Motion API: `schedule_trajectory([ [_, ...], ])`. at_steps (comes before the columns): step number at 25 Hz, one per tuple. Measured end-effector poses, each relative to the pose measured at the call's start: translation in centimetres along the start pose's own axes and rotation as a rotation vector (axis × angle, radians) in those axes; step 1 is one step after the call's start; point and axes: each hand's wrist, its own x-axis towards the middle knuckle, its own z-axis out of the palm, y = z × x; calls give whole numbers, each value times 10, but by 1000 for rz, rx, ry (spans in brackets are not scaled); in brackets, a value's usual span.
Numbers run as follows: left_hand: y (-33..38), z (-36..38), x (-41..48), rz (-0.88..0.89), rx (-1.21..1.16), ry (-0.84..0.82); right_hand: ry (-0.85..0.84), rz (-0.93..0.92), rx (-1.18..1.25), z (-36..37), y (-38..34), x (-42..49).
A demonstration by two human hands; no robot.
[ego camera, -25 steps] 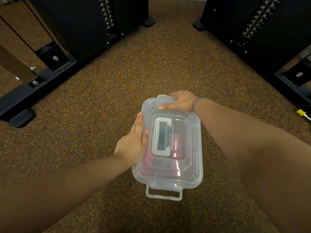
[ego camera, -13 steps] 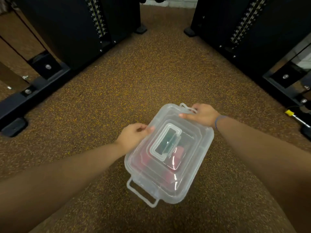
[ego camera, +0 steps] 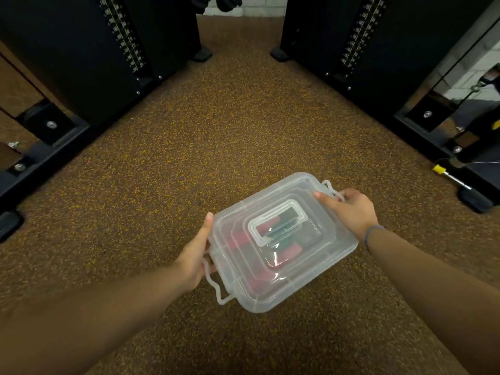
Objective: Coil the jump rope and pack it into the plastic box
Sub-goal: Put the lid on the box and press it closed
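Together, left hand and right hand grip plastic box ends.

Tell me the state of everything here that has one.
Plastic box: lid on.
Jump rope: inside box, under lid.
Near latch: swung outward, unfastened.
Far latch: gripped by right hand.
Left hand: against near end, fingers partly hidden.
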Motion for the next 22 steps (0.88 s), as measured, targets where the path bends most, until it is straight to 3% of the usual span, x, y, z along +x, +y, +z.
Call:
schedule_trajectory([
  [3, 16, 7, 2, 49, 8, 203, 51, 7, 11, 0, -7, 4],
  [8, 97, 5, 36, 182, 124, 141, 150, 82, 107, 2, -34, 19],
  [14, 150, 28, 82, 373, 124, 408, 295, 69, 80, 11, -73, 54],
  [17, 156, 37, 97, 369, 247, 543, 288, 56, 33, 18, -82, 76],
  [22, 160, 52, 112, 400, 534, 620, 269, 82, -35, 29, -81, 100],
])
